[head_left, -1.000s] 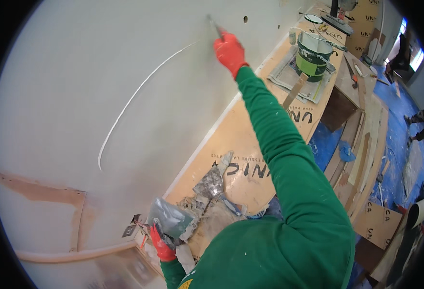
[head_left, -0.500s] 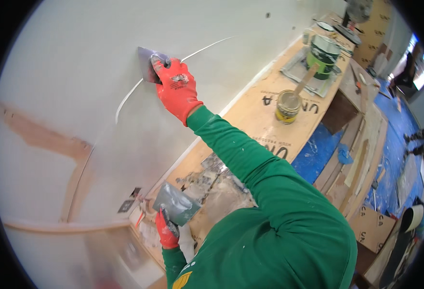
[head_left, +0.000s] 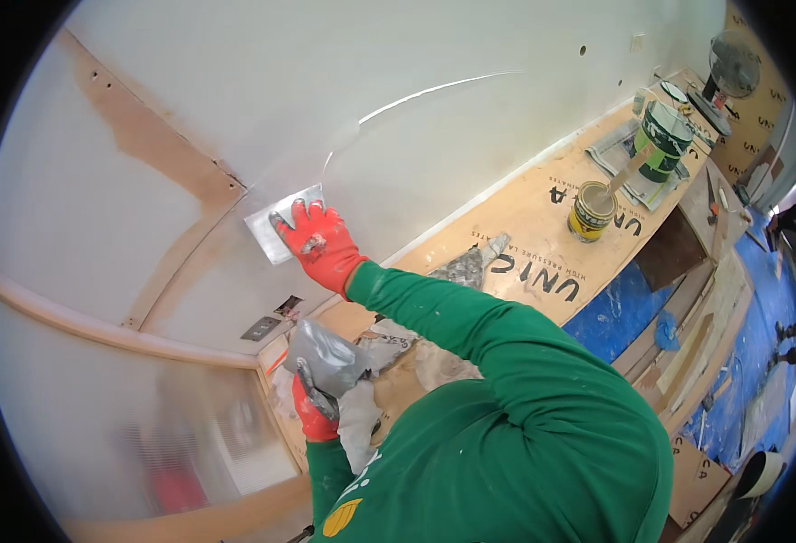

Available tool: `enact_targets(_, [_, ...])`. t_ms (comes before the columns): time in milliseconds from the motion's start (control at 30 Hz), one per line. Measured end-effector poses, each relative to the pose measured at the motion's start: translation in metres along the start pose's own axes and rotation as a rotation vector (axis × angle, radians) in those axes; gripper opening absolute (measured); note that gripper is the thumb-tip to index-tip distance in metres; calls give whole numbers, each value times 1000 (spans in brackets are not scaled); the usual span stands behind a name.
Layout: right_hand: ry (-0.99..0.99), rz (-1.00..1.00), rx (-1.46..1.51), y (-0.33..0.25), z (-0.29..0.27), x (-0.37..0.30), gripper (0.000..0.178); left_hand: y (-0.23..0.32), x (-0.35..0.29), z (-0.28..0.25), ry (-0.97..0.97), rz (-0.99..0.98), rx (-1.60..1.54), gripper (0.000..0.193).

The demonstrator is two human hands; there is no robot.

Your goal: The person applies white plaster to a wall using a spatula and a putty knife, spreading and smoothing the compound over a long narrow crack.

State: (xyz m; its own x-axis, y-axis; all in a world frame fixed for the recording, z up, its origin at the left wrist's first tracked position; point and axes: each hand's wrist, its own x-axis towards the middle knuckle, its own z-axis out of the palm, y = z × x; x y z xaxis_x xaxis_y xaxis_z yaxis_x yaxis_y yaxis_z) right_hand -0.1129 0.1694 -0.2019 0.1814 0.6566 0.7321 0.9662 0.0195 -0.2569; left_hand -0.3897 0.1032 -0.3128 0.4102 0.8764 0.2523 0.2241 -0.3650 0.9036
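My right hand (head_left: 318,246), in a red coated glove, presses a flat metal putty scraper (head_left: 270,237) against the grey wall (head_left: 434,172). Its fingers spread over the back of the blade. Up and right of the scraper runs a thin curved line of white putty (head_left: 434,89), its lower end broken and thin. Lower down, close to my body, my left hand (head_left: 315,407) grips a second, smeared grey putty blade (head_left: 326,353), held tilted off the wall. The glove hides that blade's grip.
A long wooden counter (head_left: 506,237) runs along the wall, bearing a yellow tin (head_left: 590,217) with a stick, a green bucket (head_left: 663,143) and a crumpled dirty cloth (head_left: 470,264). A fan (head_left: 733,65) stands at its far end. Blue sheeting (head_left: 620,303) covers the floor.
My right hand and scraper have come down the wall along the putty line, thinning its lower part. The view has shifted left; my left hand still holds its blade.
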Motion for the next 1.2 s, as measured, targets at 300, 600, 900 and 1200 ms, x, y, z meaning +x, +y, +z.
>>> enact_targets(300, [-90,-561,772,8,-128,-43,53,22,59,42,-317,42,-656,41])
enact_targets(600, [-272,-307,53,208,-141,-95,47,112,104,100,-162,-331,-1263,28])
enact_targets(900, [516,941,64,520,-167,-45,43,107,111,121,120,-370,-819,41])
enact_targets(1200, [519,639,-4,322,-105,-5,46,97,84,100,230,-492,-885,30])
